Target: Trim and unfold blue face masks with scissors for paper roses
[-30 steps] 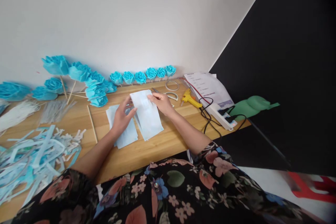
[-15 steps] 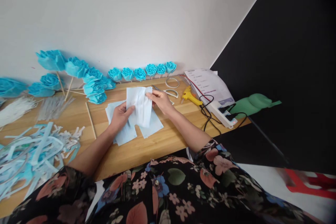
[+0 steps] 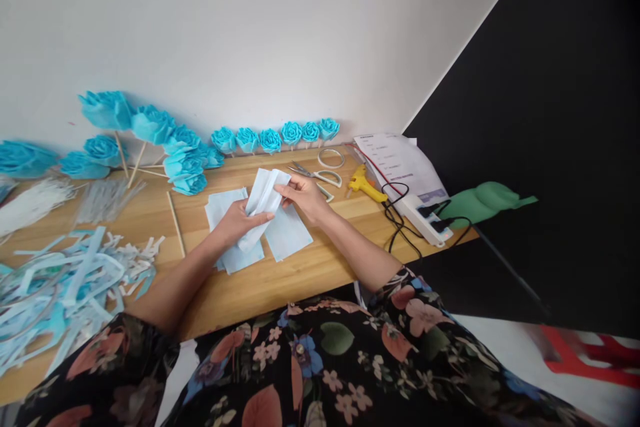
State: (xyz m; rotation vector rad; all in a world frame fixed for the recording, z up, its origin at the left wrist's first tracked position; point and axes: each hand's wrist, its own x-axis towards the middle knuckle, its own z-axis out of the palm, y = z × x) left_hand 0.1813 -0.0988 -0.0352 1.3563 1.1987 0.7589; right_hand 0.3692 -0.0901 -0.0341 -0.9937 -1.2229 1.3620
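Observation:
Between my hands is a pale blue-white sheet of thin fabric [image 3: 263, 199], creased lengthwise and tilted above the table. My left hand [image 3: 239, 219] grips its left side, thumb lying across the front. At its upper right edge, my right hand [image 3: 305, 196] pinches the fabric between thumb and fingers. Under the left hand lies a stack of similar pale blue sheets [image 3: 220, 207], partly covered by that hand. Another pale blue sheet [image 3: 290, 235] rests on the table below my right hand. Scissors [image 3: 325, 176] with white handles lie just beyond the right hand.
Blue fabric roses [image 3: 270, 140] on sticks line the wall. Cut strips [image 3: 75, 287] are heaped at left, near a loose wooden stick [image 3: 175, 223]. A yellow glue gun [image 3: 367, 183], papers [image 3: 400, 160], a roll of tape [image 3: 331, 158] and a corded power strip [image 3: 425, 220] occupy the right.
The held sheet has gone from nearly upright to slanted and narrower, folded along its length. My left hand has moved right and slightly down across it. The scissors' blades show more now.

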